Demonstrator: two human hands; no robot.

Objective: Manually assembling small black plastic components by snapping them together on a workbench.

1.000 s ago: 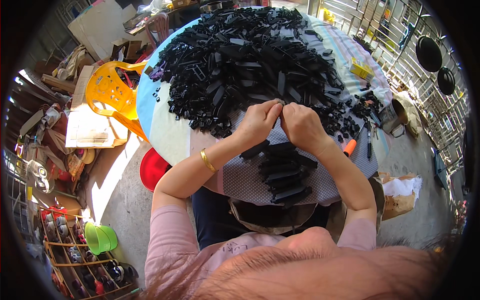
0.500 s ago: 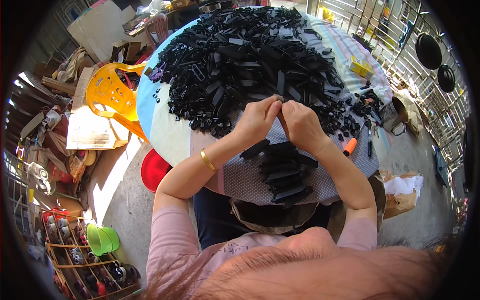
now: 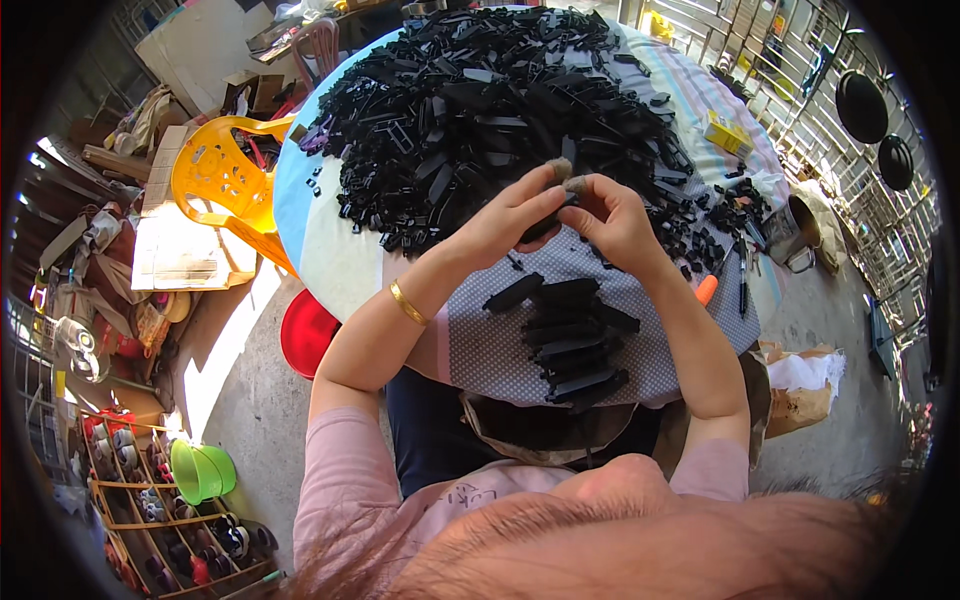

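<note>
A row of long black plastic pieces lies on the near side of the round, cloth-covered worktop; beyond, the left hand and right hand together grip a dark piece, before a broad black plastic heap.

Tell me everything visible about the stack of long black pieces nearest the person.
The stack is a loose, overlapping column of narrow, dull black, plastic-looking pieces, mostly lying crosswise, their ends uneven. It rests on the dotted tablecloth, reaching close to its near edge. Neither the left hand nor the right hand touches it.
</note>
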